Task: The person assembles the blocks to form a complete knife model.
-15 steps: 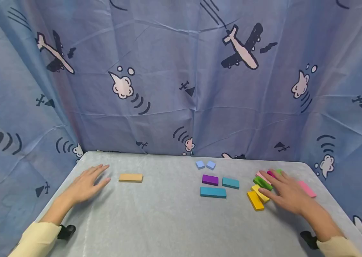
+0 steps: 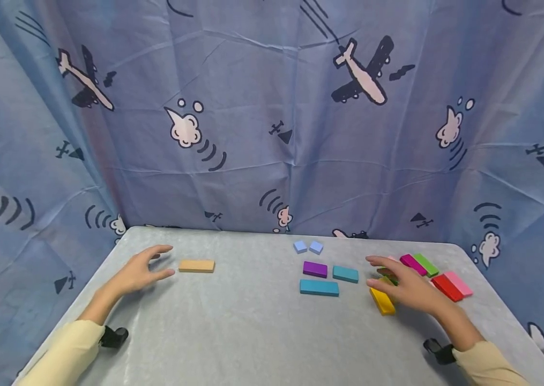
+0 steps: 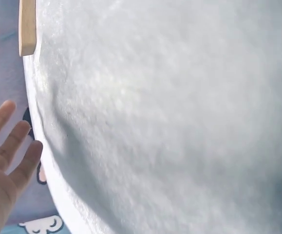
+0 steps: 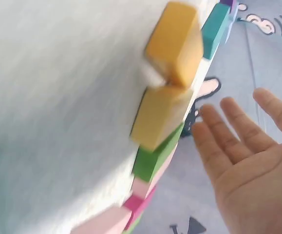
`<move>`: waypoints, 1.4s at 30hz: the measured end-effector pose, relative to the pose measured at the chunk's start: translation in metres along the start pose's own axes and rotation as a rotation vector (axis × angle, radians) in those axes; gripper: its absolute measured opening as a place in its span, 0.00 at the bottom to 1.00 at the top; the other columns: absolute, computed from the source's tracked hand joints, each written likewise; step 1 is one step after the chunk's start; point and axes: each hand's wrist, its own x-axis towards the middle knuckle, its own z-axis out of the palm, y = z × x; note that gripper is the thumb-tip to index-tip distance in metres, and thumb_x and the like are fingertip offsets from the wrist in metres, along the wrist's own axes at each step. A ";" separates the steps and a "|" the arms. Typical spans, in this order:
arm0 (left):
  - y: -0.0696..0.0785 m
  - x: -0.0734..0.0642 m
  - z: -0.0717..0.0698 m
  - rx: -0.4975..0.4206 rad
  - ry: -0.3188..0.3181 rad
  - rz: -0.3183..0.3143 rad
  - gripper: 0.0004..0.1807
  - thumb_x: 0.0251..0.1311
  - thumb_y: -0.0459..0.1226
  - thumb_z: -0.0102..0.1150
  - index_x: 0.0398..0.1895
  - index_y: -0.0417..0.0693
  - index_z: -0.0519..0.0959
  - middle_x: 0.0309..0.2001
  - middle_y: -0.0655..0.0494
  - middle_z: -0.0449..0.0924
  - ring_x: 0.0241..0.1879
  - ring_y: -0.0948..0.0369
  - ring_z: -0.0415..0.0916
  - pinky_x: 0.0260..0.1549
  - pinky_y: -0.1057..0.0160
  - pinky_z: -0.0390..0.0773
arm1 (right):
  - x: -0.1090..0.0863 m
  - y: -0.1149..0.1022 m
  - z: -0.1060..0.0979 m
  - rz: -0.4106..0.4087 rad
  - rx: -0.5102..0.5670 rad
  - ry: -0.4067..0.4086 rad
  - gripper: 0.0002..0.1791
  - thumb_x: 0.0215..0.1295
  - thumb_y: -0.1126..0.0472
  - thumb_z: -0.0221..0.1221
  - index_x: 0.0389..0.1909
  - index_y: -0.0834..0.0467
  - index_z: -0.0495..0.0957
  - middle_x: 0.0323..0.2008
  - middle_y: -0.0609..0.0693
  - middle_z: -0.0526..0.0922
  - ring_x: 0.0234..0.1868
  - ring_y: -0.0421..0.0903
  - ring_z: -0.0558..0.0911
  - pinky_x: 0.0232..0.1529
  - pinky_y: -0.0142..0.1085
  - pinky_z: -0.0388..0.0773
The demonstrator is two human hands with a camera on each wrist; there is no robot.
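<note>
grey table (image 2: 252, 332) carries all blocks | right hand (image 2: 409, 289) hovers with relaxed fingers over yellow blocks (image 2: 381, 300) and dark green block (image 2: 387, 274), gripping nothing | left hand (image 2: 139, 273) spread, holding nothing, just beside tan block (image 2: 196, 266) | teal blocks (image 2: 319, 288) mid-table

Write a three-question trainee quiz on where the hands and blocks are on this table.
1. True or false: the left hand grips the tan block.
2. Which block lies nearest the right hand? A) purple block B) yellow block C) tan block
3. Fill in: the two small light-blue squares lie behind the ____ block.

Key:
1. False. The hand is open, just beside the block.
2. B, the yellow block.
3. Purple; the purple block sits just in front of them.
</note>
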 end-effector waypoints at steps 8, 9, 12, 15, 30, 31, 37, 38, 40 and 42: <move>-0.004 0.010 0.005 -0.108 -0.020 -0.003 0.35 0.58 0.42 0.76 0.64 0.33 0.74 0.60 0.35 0.76 0.59 0.35 0.71 0.58 0.39 0.69 | 0.017 0.001 0.017 -0.054 0.182 -0.014 0.30 0.66 0.55 0.70 0.64 0.66 0.75 0.58 0.63 0.80 0.56 0.61 0.80 0.53 0.48 0.78; -0.005 0.011 0.006 -0.114 -0.022 0.006 0.35 0.57 0.41 0.76 0.63 0.32 0.75 0.59 0.35 0.77 0.59 0.36 0.72 0.58 0.39 0.69 | 0.018 0.000 0.019 -0.058 0.201 -0.023 0.30 0.66 0.56 0.70 0.63 0.67 0.76 0.58 0.63 0.80 0.56 0.62 0.80 0.53 0.48 0.78; -0.005 0.016 0.008 -0.121 -0.025 0.032 0.33 0.57 0.40 0.77 0.61 0.32 0.76 0.57 0.36 0.78 0.57 0.37 0.74 0.58 0.40 0.70 | 0.021 -0.003 0.023 -0.066 0.248 -0.047 0.28 0.66 0.58 0.70 0.62 0.68 0.76 0.57 0.63 0.80 0.56 0.61 0.81 0.53 0.47 0.78; -0.005 0.020 0.011 -0.129 -0.030 0.040 0.30 0.57 0.40 0.76 0.59 0.32 0.78 0.55 0.37 0.80 0.56 0.39 0.75 0.57 0.41 0.71 | 0.023 -0.005 0.028 -0.103 0.277 -0.063 0.26 0.66 0.62 0.69 0.60 0.70 0.76 0.56 0.65 0.80 0.55 0.62 0.81 0.53 0.49 0.77; 0.003 0.032 0.023 -0.126 -0.072 0.035 0.22 0.58 0.38 0.75 0.52 0.36 0.83 0.51 0.45 0.83 0.52 0.44 0.78 0.52 0.43 0.75 | 0.035 -0.021 0.051 -0.132 0.271 -0.095 0.26 0.63 0.60 0.72 0.57 0.70 0.79 0.54 0.63 0.81 0.53 0.60 0.81 0.52 0.49 0.78; 0.004 0.033 0.024 -0.121 -0.071 0.037 0.22 0.58 0.39 0.75 0.52 0.36 0.84 0.50 0.45 0.83 0.51 0.45 0.78 0.51 0.43 0.76 | 0.036 -0.022 0.052 -0.130 0.271 -0.094 0.26 0.62 0.59 0.72 0.57 0.69 0.79 0.54 0.62 0.82 0.53 0.60 0.81 0.53 0.49 0.78; 0.006 0.034 0.028 -0.099 -0.074 0.054 0.20 0.58 0.39 0.75 0.51 0.38 0.85 0.47 0.48 0.85 0.48 0.48 0.80 0.50 0.44 0.75 | 0.040 -0.027 0.058 -0.112 0.241 -0.098 0.25 0.61 0.59 0.73 0.55 0.67 0.81 0.52 0.59 0.83 0.51 0.56 0.82 0.52 0.48 0.78; 0.006 0.034 0.028 -0.098 -0.076 0.054 0.20 0.58 0.39 0.75 0.51 0.38 0.85 0.47 0.48 0.85 0.48 0.48 0.80 0.50 0.44 0.75 | 0.041 -0.027 0.059 -0.113 0.229 -0.099 0.25 0.60 0.59 0.74 0.55 0.66 0.82 0.51 0.58 0.84 0.51 0.55 0.82 0.52 0.48 0.78; 0.006 0.035 0.028 -0.097 -0.082 0.057 0.19 0.59 0.40 0.75 0.50 0.39 0.85 0.47 0.50 0.85 0.48 0.49 0.80 0.49 0.44 0.76 | 0.044 -0.028 0.060 -0.117 0.207 -0.099 0.24 0.59 0.58 0.74 0.54 0.65 0.83 0.51 0.56 0.84 0.50 0.54 0.82 0.51 0.47 0.79; 0.006 0.035 0.029 -0.102 -0.088 0.054 0.19 0.59 0.40 0.75 0.50 0.40 0.86 0.47 0.50 0.85 0.47 0.50 0.80 0.48 0.45 0.76 | 0.046 -0.031 0.062 -0.124 0.185 -0.098 0.23 0.58 0.58 0.75 0.53 0.64 0.83 0.50 0.54 0.84 0.49 0.53 0.82 0.51 0.46 0.79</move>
